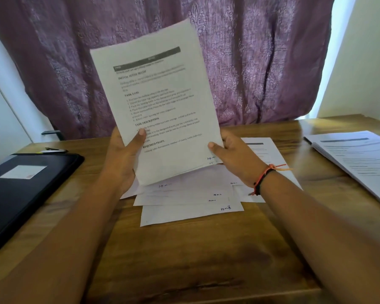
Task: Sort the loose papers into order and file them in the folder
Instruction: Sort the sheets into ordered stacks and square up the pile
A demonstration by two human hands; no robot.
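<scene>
Wooden table [184, 260] fronts a purple curtain [250, 62], and the work sits at its middle. Our left thumb [140, 133] presses on the printed face of the held sheets [158, 95] near the lower left edge. Our right thumb [214, 147] pinches the lower right corner, and the other fingers are behind the paper, out of view. The left hand [123, 154] and the right hand [230, 154] thus both grip a thin sheaf, raised upright and tilted slightly left above the table. Directly below it, the loose papers [191, 207] lie fanned and overlapping, with handwritten page marks showing at their near right corners. The black folder [26, 189] lies closed at the left, well apart; a second printed stack [355, 159] rests at the far right. We judge the sheets light, limp and prone to sliding over one another. We therefore hold them by opposite lower edges, thumb on the front face, and avoid creasing the corners.
</scene>
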